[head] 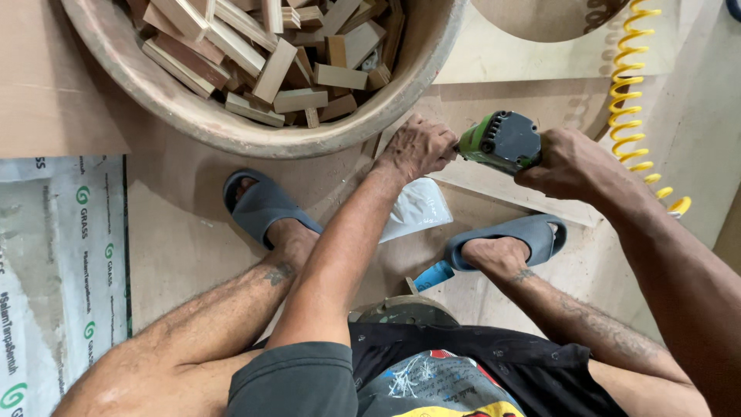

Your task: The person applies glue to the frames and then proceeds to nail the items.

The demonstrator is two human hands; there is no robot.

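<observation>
While braced — right hand (570, 162) gripping drill (503, 141)

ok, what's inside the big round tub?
The tub holds a heap of cut wooden blocks, loosely piled. Its bottom and lower layers are covered; the far side is out of frame.

A green-and-black pneumatic hand tool (502, 141) with a dark ribbed back lies level, its nose pointing left, just below the rim of the big round basin. Its nose meets a pale flat wooden board (494, 184) lying on the floor; the contact point itself is hidden from view.
</observation>
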